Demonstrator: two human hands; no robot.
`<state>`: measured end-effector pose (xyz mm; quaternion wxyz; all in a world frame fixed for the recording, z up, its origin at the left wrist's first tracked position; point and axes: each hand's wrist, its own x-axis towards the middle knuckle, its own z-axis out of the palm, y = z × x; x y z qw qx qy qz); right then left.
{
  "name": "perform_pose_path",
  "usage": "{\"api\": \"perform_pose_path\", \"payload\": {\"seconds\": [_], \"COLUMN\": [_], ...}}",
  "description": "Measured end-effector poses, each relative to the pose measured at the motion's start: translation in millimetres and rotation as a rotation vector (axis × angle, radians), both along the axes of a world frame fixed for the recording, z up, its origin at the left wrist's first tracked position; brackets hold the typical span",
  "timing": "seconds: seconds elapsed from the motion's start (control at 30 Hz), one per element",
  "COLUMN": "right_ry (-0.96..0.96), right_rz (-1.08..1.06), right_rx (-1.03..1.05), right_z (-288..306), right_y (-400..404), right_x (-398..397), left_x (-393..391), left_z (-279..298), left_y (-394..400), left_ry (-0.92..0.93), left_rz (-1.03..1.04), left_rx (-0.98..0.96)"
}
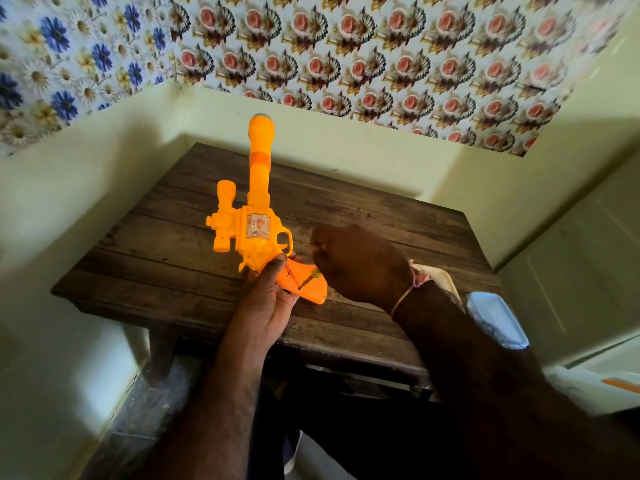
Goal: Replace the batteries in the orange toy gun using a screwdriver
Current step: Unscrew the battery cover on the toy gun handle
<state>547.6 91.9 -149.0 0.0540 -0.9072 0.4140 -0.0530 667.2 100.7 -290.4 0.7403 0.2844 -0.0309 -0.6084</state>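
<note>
— Where's the orange toy gun (254, 216)?

— Above the wooden counter (363, 216), barrel pointing away — the left hand (266, 306) grips it by the handle.

— And the right hand (356, 265)?

— Fingers curled tight round a screwdriver (309, 278), its tip touching the handle's side panel. A white container (497, 318) sits at the counter's right edge.

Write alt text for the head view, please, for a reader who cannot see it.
A left hand holds an orange toy gun by its grip over a wooden table, while the right hand drives a screwdriver into the grip.
</note>
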Motion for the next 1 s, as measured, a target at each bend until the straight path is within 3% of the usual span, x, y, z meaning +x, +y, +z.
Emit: {"api": "perform_pose_path", "payload": {"seconds": [0.07,0.23,0.43,0.57,0.77,0.9,1.0], "right_ry": [-0.049,-0.119,-0.059,-0.195,-0.143,-0.189,-0.148], "right_rz": [0.001,0.023,-0.011,-0.002,-0.023,0.014,0.004], "right_rx": [-0.034,0.138,-0.045,0.161,-0.002,0.138,0.108], "right_z": [-2.5,-1.2,-5.2,-3.8,-7.2,-5.4,-4.6], "right_y": [0.8,-3.2,-2.0,-4.4,-3.9,-3.2,-3.6], "right_x": [1.0,0.8,-1.1,-1.5,0.6,2.0,1.1], "left_x": [-0.9,0.8,0.0,-0.2,-1.2,-0.8,-0.7], "left_z": [1.1,-1.7,2.0,-1.4,1.2,2.1,1.2], "left_y": [0.6,-0.4,1.4,-0.6,0.3,0.7,0.2], "left_ry": [0.003,-0.005,-0.002,-0.005,0.005,-0.022,-0.006], "left_rz": [0.003,-0.013,0.005,-0.003,0.007,-0.001,0.012], "left_rx": [0.003,-0.033,-0.017,-0.046,-0.048,-0.052,-0.032]}}
